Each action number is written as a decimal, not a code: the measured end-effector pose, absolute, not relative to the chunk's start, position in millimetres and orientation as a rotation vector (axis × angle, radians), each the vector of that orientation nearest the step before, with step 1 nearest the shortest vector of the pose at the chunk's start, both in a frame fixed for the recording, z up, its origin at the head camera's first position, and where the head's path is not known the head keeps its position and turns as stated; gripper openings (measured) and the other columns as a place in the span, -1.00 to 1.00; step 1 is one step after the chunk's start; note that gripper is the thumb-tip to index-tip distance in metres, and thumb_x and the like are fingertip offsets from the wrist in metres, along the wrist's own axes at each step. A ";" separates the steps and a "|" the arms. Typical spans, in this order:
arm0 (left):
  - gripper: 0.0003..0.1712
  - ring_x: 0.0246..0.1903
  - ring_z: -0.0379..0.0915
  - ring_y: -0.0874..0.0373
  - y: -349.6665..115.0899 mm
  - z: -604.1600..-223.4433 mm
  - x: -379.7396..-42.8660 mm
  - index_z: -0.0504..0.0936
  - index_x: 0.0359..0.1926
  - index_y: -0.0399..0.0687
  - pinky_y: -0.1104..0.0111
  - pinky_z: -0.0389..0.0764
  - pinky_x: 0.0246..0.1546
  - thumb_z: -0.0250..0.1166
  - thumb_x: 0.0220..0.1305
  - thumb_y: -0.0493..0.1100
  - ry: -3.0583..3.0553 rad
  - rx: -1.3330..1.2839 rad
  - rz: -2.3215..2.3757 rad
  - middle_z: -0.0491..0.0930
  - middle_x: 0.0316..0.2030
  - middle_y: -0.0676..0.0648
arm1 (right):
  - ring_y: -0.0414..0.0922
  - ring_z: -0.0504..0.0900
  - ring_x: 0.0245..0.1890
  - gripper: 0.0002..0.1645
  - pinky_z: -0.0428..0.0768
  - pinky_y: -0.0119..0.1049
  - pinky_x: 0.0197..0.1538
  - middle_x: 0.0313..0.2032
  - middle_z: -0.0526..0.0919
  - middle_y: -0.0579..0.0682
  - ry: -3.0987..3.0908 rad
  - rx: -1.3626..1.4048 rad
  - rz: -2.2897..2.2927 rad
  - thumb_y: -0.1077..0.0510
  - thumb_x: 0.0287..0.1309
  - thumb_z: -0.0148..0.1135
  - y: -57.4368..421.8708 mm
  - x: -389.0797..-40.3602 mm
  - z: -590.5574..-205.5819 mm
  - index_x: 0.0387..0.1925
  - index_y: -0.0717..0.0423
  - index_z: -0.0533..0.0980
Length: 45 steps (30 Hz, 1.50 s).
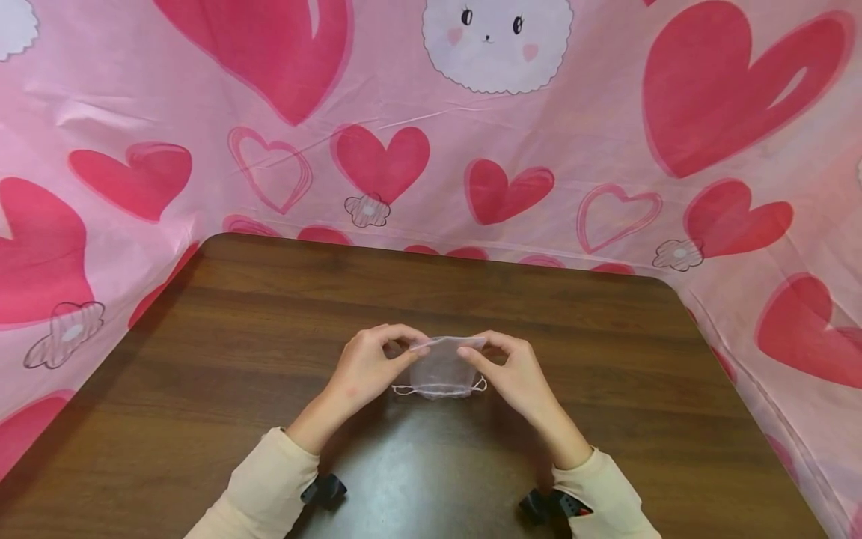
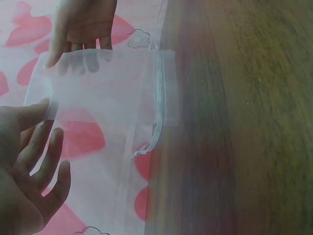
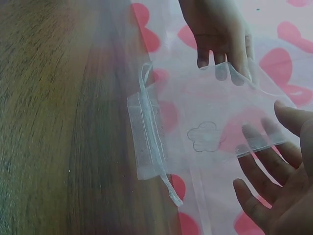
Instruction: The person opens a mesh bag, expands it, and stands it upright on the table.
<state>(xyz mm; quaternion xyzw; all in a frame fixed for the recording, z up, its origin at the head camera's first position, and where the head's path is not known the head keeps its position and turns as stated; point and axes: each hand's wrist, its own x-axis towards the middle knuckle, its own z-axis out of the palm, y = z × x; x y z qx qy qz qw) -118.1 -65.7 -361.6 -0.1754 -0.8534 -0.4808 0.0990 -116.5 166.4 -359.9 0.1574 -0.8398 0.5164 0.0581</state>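
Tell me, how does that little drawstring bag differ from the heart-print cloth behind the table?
The drawstring bag is sheer and whitish; the heart-print cloth looks opaque, pink with red hearts. The bag is small, the cloth far larger. The bag is held between the left hand and right hand, while the cloth rises beyond the table, touched by neither hand. Both look like thin, flexible material.

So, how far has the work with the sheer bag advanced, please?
Done, it seems: the sheer bag is spread out, with nothing visible inside. In hand: the left hand and right hand pinch it near the edge opposite the drawstring. Remaining, probably: anything involving the drawstring, since neither hand holds it.
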 end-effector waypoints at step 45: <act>-0.88 -0.41 0.53 0.25 -55.8 -348.9 -119.2 0.79 -0.23 0.30 0.31 0.51 -0.37 0.46 0.18 0.04 -2.761 -0.663 -1.410 0.65 -0.41 0.29 | -0.05 0.67 -0.19 -0.72 0.59 -0.22 -0.10 -0.22 0.75 -0.02 -2.490 0.668 1.559 0.47 0.11 0.30 167.8 -113.5 -359.1 -0.18 0.16 0.71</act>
